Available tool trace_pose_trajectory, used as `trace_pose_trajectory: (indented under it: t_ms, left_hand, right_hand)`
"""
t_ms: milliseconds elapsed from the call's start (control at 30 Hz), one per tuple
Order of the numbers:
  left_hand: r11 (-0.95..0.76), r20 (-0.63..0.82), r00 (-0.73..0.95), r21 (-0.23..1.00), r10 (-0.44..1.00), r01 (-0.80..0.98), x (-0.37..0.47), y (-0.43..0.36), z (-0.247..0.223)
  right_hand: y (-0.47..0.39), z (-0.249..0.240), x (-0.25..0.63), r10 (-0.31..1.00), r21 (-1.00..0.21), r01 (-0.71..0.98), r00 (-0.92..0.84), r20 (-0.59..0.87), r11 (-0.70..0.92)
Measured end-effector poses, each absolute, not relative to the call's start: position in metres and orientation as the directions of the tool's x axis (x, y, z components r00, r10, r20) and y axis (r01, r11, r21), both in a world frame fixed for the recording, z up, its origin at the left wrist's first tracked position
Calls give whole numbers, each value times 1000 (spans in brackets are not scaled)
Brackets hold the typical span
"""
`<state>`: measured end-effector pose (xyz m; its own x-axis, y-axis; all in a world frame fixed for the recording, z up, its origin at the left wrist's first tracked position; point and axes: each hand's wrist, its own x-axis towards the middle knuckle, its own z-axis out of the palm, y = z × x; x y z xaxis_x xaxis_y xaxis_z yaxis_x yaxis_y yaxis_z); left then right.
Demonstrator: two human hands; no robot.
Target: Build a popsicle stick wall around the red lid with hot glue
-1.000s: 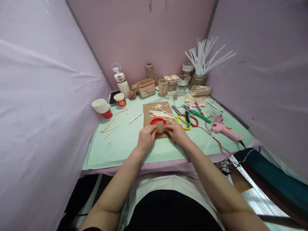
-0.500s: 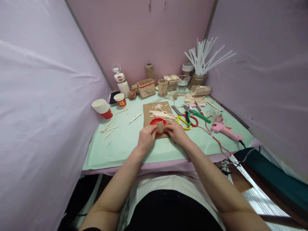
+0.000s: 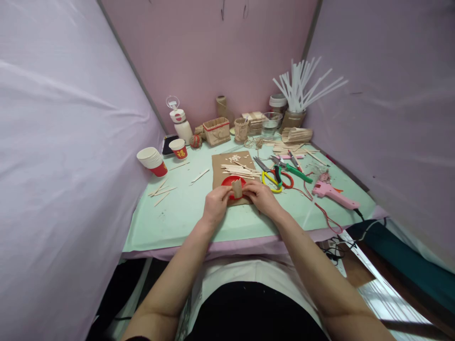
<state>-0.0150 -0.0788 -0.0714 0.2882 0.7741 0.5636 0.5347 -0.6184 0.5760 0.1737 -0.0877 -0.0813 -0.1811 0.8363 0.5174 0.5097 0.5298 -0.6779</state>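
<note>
Between my two hands is a small piece of wooden craft sticks [image 3: 236,188] set side by side, held over a round red dish [image 3: 229,180]. My left hand [image 3: 216,202] pinches its left side, and my right hand [image 3: 262,198] has its fingertips closed at the right side. The dish rests on a brown cardboard sheet [image 3: 219,166], partly hidden by my hands. Just beyond it lies a pile of flat wooden sticks [image 3: 239,171], with small cut wood bits [image 3: 234,158] behind them.
Right of the cardboard lie scissors [image 3: 272,182], green-handled pliers [image 3: 296,173] and a pink glue gun [image 3: 334,194]. Stacked paper cups [image 3: 152,161] stand at the left. A stick basket [image 3: 217,131], a water bowl [image 3: 270,124] and a pot of white sticks [image 3: 297,90] line the back.
Both hands stay in nearly the same place, still holding the stick piece over the red dish. The view has shifted very slightly; nothing else has visibly moved.
</note>
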Motion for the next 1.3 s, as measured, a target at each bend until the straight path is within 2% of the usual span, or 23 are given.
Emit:
trace_pose_trajectory:
  t_ms: [133, 433, 667, 833, 933, 1067, 1167, 1300]
  left_hand:
    - [-616, 572, 278, 562, 771, 552, -23, -76, -69]
    - [-552, 373, 408, 569, 834, 610, -27, -73, -69]
    - [-455, 317, 355, 779, 879, 432, -29, -73, -59]
    - [-377, 261, 351, 869, 899, 320, -31, -75, -56]
    - [-465, 349, 334, 797, 875, 386, -30, -76, -56]
    - [-633, 510, 378, 573, 772, 521, -26, -78, -60]
    - [-685, 535, 439, 460, 722, 566, -22, -80, -63]
    - [-703, 538, 472, 392, 698, 593, -19, -83, -63]
  right_hand:
    - [-89, -83, 174, 833, -695, 481, -160, 530, 534]
    - [-93, -83, 175, 826, -734, 447, -20, 563, 511]
    - [-98, -76, 179, 763, -772, 431, 245, 599, 468]
    - [-99, -75, 179, 741, -781, 418, 301, 601, 464]
    - [-99, -75, 178, 740, -782, 412, 301, 601, 467]
    - [-99, -75, 178, 737, -783, 417, 310, 601, 462]
    - [-98, -75, 179, 736, -783, 426, 317, 598, 452]
    - [-98, -75, 179, 741, -784, 433, 312, 594, 446]
